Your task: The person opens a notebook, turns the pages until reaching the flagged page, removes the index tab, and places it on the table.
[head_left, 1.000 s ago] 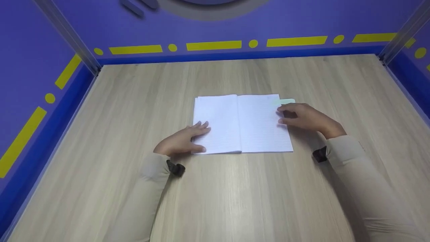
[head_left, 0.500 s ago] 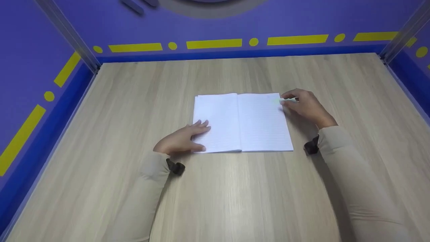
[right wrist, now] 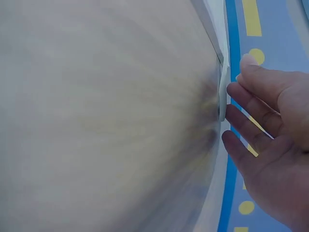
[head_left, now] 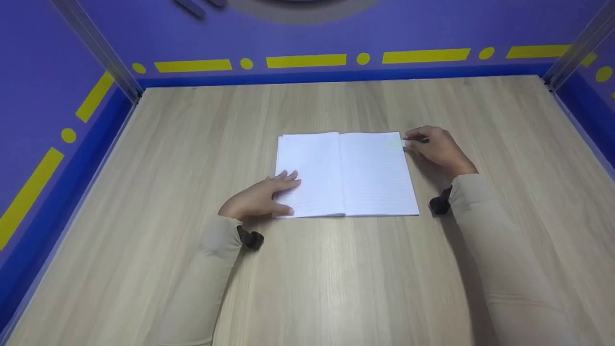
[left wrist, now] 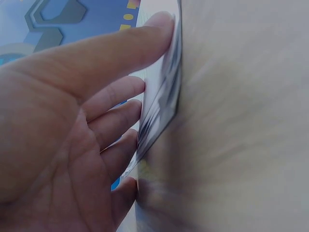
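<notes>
An open notebook (head_left: 375,178) with white lined pages lies flat on the table. My left hand (head_left: 264,196) rests on the left page's lower outer corner with fingers spread. In the left wrist view the left thumb (left wrist: 130,46) lies on the page near the layered page edges (left wrist: 161,104). At the right page's upper outer edge is a pale green sticky tab (head_left: 398,143), partly hidden by my right hand (head_left: 439,148). In the right wrist view the tab (right wrist: 223,96) sticks out beyond the page; fingertips of the right hand (right wrist: 270,116) lie close over it, extended.
The light wood-grain table (head_left: 336,278) spreads around the notebook. A blue-purple wall (head_left: 307,38) with yellow dashes and dots stands behind it, and a similar side wall (head_left: 38,96) rises at left. Black wrist cameras are strapped at both sleeves.
My right hand has moved up and slightly left along the page's right edge to the sticky tab, now covering its outer end. The left hand and the notebook have stayed in place.
</notes>
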Tool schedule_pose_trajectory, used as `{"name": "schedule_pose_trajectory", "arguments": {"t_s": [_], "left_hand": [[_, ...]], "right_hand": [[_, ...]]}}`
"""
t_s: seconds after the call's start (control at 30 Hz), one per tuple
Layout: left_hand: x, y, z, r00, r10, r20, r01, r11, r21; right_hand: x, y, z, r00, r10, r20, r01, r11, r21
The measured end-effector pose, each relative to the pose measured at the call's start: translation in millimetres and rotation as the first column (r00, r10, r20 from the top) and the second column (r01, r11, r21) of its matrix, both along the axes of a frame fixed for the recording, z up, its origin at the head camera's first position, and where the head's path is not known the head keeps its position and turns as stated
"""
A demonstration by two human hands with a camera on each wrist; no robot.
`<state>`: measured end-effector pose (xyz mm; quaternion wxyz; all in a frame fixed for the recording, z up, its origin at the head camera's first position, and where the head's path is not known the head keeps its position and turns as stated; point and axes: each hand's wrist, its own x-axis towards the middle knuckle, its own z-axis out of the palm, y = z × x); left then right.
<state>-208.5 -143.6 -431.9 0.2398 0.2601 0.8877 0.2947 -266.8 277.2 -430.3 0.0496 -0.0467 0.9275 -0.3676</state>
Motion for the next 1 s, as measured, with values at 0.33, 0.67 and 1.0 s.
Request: {"name": "schedule_pose_trajectory", "arguments": {"t_s": [0.33, 0.67, 1.0], "left_hand": [[1.8, 0.2, 2.0, 1.0, -0.008, 0.007, 0.007, 1.0, 0.02], [-0.1, 1.0, 1.4, 1.0, 0.014, 0.024, -0.014, 1.0, -0.004], [-0.1, 0.6, 0.9, 1.0, 0.012, 0.018, -0.012, 1.0, -0.006]], "right_hand": [[-3.8, -3.5, -1.3, 1.0, 0.021, 0.006, -0.021, 0.999, 0.024], [-6.0, -10.3, 2.1, 0.999, 0.047, 0.011, -0.048, 0.995, 0.092], [-5.1, -10.2, 1.2, 0.999, 0.032, -0.022, -0.03, 0.996, 0.081]]}}
